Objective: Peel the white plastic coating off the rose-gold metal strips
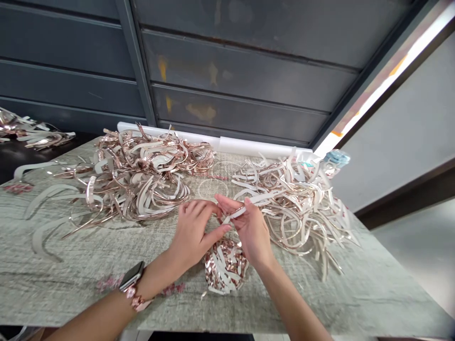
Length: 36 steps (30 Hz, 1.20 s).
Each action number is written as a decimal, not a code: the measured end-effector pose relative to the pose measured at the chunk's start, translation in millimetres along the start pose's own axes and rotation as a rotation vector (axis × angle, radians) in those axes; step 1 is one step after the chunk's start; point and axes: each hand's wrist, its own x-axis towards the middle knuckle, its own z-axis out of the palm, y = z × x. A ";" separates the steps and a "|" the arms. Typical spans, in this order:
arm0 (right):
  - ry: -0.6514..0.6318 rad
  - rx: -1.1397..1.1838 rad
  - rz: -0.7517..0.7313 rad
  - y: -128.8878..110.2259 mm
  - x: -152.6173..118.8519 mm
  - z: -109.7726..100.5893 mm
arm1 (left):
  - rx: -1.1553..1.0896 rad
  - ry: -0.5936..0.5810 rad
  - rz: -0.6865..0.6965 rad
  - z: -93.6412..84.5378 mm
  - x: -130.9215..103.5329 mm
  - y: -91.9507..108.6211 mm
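My right hand (253, 232) pinches a narrow strip (239, 213), white on the side that shows, between thumb and fingers. Its short free end points toward my left hand (195, 227). The fingers of that hand are curled in near the strip's end, with the thumb close below; their tips are partly hidden, so what they hold is unclear. Under both hands lies a small heap of cut pieces (225, 267), shiny rose-gold and white. A tangled pile of long strips (298, 199) is beside my right hand, and a larger rose-gold and white pile (142, 175) spreads to the left.
A white roll (256, 148) runs along the table's back edge, against dark grey panels (231, 61). A light blue packet (336, 158) sits at the back right. More strips (31, 130) lie on a dark surface at far left. The patterned tablecloth (384, 284) covers the table.
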 end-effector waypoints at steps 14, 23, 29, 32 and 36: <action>-0.375 -0.357 0.070 -15.2 2.3 -10.7 | -0.625 -0.148 -0.206 -5.0 1.9 7.3; -0.269 -0.293 0.174 -1.1 9.5 -20.0 | -0.048 -0.207 0.198 -11.6 16.9 -24.6; -0.340 -0.294 0.186 -4.1 12.2 -18.9 | 0.068 -0.197 0.276 -7.5 16.5 -36.9; -0.350 -0.296 0.224 -6.8 12.3 -20.1 | 0.098 -0.184 0.299 -7.5 17.0 -38.8; -0.330 -0.263 0.251 -5.3 12.7 -21.4 | 0.131 -0.156 0.320 -8.1 18.3 -40.7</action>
